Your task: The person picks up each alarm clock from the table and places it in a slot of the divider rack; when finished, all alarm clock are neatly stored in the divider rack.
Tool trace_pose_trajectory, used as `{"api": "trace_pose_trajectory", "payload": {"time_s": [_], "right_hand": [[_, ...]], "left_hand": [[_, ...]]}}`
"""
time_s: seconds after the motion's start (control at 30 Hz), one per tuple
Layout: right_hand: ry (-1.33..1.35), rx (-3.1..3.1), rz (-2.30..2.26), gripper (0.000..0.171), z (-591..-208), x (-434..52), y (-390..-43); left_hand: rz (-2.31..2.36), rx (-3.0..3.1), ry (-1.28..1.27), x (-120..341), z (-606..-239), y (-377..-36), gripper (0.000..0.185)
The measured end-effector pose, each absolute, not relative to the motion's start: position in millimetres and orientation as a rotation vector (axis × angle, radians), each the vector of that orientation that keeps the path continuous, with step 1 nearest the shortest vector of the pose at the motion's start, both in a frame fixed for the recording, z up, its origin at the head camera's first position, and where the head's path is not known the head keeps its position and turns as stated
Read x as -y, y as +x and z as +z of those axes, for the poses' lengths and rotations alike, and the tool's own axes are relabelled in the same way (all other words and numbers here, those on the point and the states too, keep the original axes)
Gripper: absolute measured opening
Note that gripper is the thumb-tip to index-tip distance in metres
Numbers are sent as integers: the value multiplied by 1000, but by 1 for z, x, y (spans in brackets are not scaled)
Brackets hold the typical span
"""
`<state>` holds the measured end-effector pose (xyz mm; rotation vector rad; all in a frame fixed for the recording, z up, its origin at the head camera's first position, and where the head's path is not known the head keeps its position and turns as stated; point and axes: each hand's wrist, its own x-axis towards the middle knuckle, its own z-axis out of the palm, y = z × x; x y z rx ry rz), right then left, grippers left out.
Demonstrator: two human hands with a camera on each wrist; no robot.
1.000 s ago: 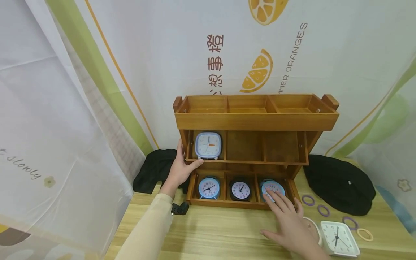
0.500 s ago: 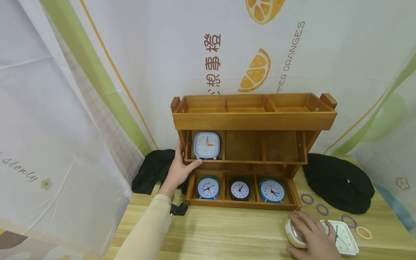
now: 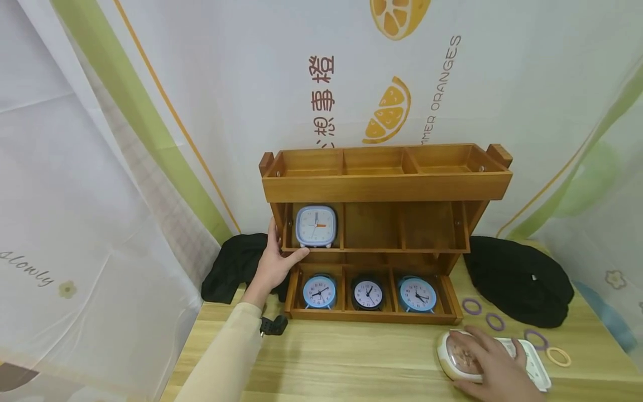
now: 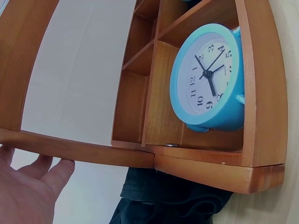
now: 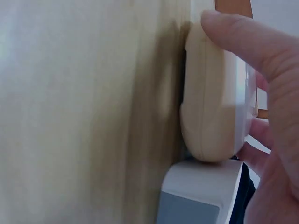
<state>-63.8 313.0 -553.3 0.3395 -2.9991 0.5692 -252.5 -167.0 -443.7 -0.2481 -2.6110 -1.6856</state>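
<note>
A three-tier wooden rack (image 3: 387, 188) stands at the back of the table. My left hand (image 3: 275, 267) grips its left side, thumb at the middle tier's front edge; the left wrist view shows fingertips (image 4: 60, 173) against a side board. A cream rounded alarm clock (image 3: 458, 357) with a brownish face lies face up at the front right. My right hand (image 3: 497, 365) holds it, thumb on the near side and fingers across the far side. Touching it is a white square clock (image 3: 540, 371), partly hidden by that hand.
The lower tier holds a light blue clock (image 3: 319, 292), a black clock (image 3: 367, 294) and another light blue clock (image 3: 417, 295). A lavender-rimmed clock (image 3: 316, 226) stands middle-left. Several rings (image 3: 536, 339) and black cloth (image 3: 519, 282) lie right; more black cloth (image 3: 233, 267) lies left.
My right hand has left the lower right light blue clock, moved right and towards me, and taken hold of the cream clock. The left hand stays on the rack.
</note>
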Motion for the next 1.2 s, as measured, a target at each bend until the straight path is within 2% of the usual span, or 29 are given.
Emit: {"api": "trace_pose_trajectory", "payload": {"time_s": [0.17,0.43,0.67,0.83,1.2], "right_hand": [[354,3025,607,88,-551,-312,-66],[352,2963,611,103,-555,-308,-67],[422,2798,607,101,-552,-304,-68],[535,2611,633,104,-533,-297,-72],[561,2525,750,105,-490,-278,-93]], "left_hand": [[-1679,2615,-241,169,-445,-252,116],[-1678,2619,-240,167,-445,-254,116],[-1665,2614,-243,167,-445,-255,116],[-1667,2614,-233,167,-444,-255,116],[-1665,2624,-236,167,-444,-256,117]]}}
